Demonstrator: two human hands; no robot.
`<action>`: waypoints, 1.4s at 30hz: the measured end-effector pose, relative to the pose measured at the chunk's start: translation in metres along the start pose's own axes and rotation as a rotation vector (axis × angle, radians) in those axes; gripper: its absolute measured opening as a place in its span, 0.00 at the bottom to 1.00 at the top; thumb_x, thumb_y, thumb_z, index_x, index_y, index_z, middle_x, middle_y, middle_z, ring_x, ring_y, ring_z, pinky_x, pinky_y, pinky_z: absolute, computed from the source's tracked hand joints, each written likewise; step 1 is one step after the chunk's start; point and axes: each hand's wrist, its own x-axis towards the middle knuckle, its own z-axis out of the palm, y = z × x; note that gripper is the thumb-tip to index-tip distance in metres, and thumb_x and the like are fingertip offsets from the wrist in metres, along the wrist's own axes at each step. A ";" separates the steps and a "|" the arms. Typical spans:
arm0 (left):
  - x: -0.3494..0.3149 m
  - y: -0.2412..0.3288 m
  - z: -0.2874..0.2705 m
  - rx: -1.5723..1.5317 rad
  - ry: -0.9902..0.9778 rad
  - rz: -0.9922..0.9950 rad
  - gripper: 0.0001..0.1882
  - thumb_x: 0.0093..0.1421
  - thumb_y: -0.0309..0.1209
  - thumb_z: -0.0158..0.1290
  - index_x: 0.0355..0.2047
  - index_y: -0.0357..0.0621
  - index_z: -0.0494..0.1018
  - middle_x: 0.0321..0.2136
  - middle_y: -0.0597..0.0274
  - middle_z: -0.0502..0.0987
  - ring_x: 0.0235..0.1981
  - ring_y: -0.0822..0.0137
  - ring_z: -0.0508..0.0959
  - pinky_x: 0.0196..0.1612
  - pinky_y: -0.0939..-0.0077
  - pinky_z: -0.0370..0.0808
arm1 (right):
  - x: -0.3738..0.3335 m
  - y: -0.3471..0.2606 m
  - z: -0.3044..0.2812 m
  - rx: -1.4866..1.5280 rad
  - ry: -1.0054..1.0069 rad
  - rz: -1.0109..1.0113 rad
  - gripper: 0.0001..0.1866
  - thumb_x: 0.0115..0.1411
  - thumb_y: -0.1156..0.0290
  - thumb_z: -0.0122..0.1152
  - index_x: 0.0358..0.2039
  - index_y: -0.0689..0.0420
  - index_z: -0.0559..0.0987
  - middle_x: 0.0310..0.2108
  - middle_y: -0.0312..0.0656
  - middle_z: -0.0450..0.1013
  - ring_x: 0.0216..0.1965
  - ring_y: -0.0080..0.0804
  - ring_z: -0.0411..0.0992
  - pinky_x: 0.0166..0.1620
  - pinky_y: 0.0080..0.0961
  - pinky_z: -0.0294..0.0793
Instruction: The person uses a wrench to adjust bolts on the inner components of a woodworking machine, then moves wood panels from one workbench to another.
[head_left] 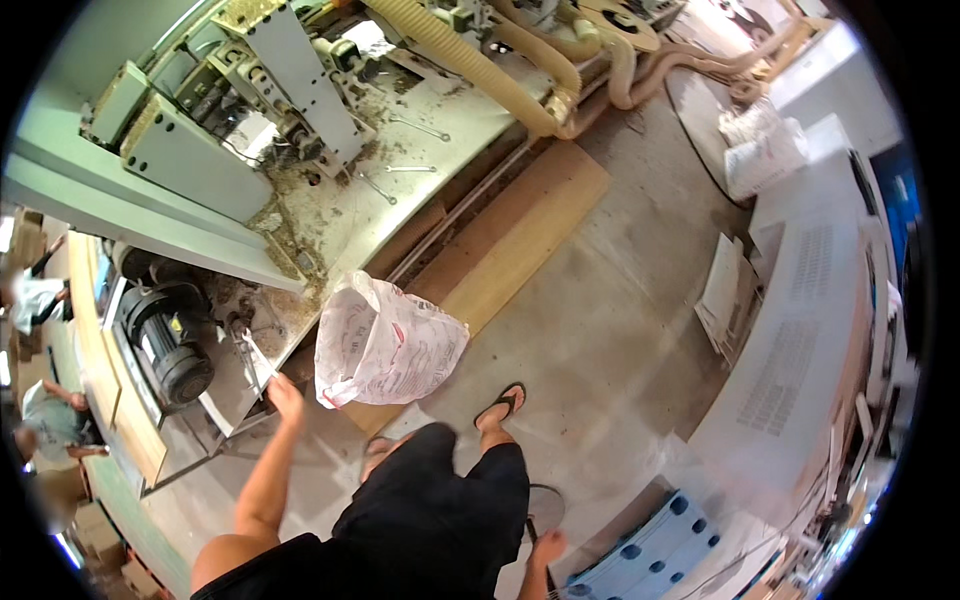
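My left hand (pixel 286 398) is closed round the near end of a silver wrench (pixel 261 354). The wrench's far end lies by a metal fitting (pixel 240 328) at the machine's dusty corner, next to a black electric motor (pixel 172 345). Low in the picture, beside my black shorts, my right hand (pixel 548 548) hangs by a dark thin object; its fingers are too small to make out. An open white woven sack (pixel 400 345) stands in front of me against the machine's base. Several wrenches (pixel 411 169) lie farther off on the machine's pale bed (pixel 440 190).
Wooden boards (pixel 530 230) lie along the machine's foot. Beige ducting hoses (pixel 470 60) run overhead at the back. A grey cabinet (pixel 775 350), leaning panels (pixel 725 300) and a white sack (pixel 762 150) stand right. A blue pallet (pixel 650 550) lies near right. Two people (pixel 55 415) are at far left.
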 end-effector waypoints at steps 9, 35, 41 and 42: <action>-0.156 0.435 0.138 -1.082 -0.605 -0.540 0.19 0.70 0.43 0.44 0.31 0.40 0.71 0.21 0.65 0.70 0.23 0.66 0.72 0.26 0.67 0.68 | 0.127 -0.655 -0.253 0.426 -1.184 -0.927 0.16 0.68 0.62 0.52 0.36 0.64 0.77 0.36 0.49 0.79 0.42 0.40 0.77 0.50 0.31 0.71; 0.659 0.885 0.248 -0.259 0.238 0.905 0.17 0.54 0.34 0.61 0.41 0.36 0.78 0.35 0.44 0.81 0.35 0.57 0.81 0.40 0.67 0.77 | 0.239 -1.504 -0.506 -0.376 0.726 -2.245 0.20 0.54 0.53 0.65 0.26 0.61 0.84 0.26 0.54 0.78 0.33 0.51 0.79 0.39 0.44 0.78; 0.643 0.875 0.259 -0.467 0.123 0.508 0.25 0.56 0.41 0.67 0.50 0.43 0.76 0.39 0.63 0.80 0.40 0.75 0.78 0.45 0.78 0.75 | 0.244 -1.520 -0.486 -0.334 0.519 -2.293 0.15 0.55 0.58 0.68 0.35 0.56 0.82 0.35 0.49 0.80 0.41 0.47 0.79 0.44 0.41 0.78; 0.642 0.875 0.261 -0.509 0.142 0.535 0.25 0.52 0.41 0.69 0.46 0.42 0.77 0.35 0.61 0.81 0.35 0.74 0.78 0.41 0.77 0.76 | 0.243 -1.520 -0.484 -0.314 0.495 -2.323 0.14 0.55 0.58 0.68 0.35 0.55 0.84 0.34 0.49 0.80 0.40 0.47 0.79 0.44 0.41 0.78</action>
